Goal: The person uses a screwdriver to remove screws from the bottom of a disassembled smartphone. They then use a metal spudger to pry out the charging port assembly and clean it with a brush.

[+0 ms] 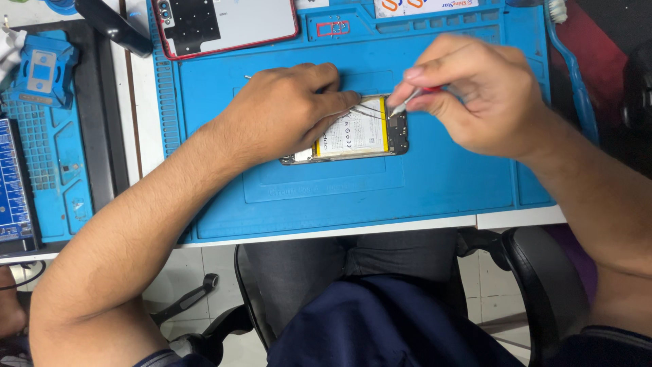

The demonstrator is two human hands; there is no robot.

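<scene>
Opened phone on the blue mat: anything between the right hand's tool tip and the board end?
Nothing visible. The right hand holds a thin tool whose tip meets the top end of the opened phone directly. The left hand covers the phone's other end, and thin wires run near the tip without blocking it.

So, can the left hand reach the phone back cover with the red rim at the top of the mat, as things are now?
Probably yes. The left hand rests on the opened phone, and the back cover lies just beyond it on the blue mat, with nothing between them. It would have to let go of the phone first.
</scene>
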